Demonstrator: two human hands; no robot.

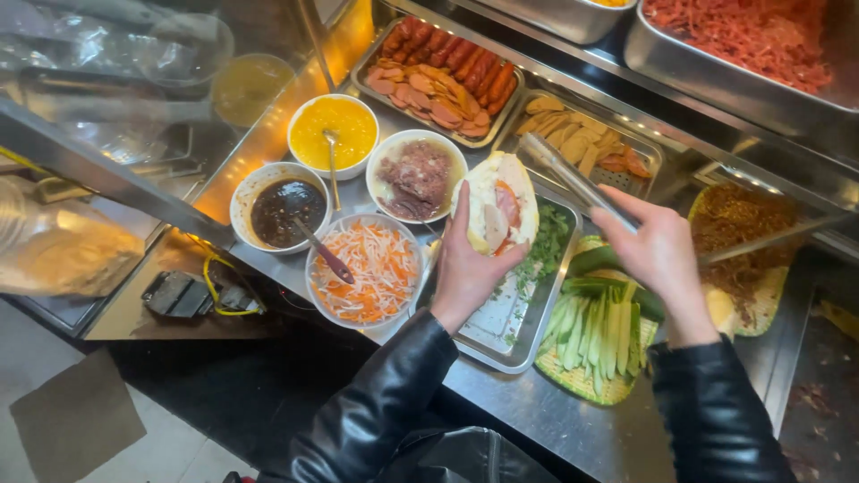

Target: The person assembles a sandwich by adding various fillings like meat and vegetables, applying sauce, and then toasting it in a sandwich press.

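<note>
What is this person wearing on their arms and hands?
Both arms are in black, shiny, leather-like jacket sleeves, creased and ending at the wrists. The left hand and right hand are bare: no gloves, and no rings or watch that I can see.

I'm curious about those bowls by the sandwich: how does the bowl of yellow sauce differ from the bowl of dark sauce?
The yellow sauce bowl is filled nearly to its rim with bright, opaque sauce, while the dark sauce bowl holds a lower pool of glossy brown-black sauce, with more bare inner wall showing. The yellow one sits farther from the person; the dark one sits nearer, beside the shredded carrot bowl. Both are round, white and have a spoon resting in them.
</note>
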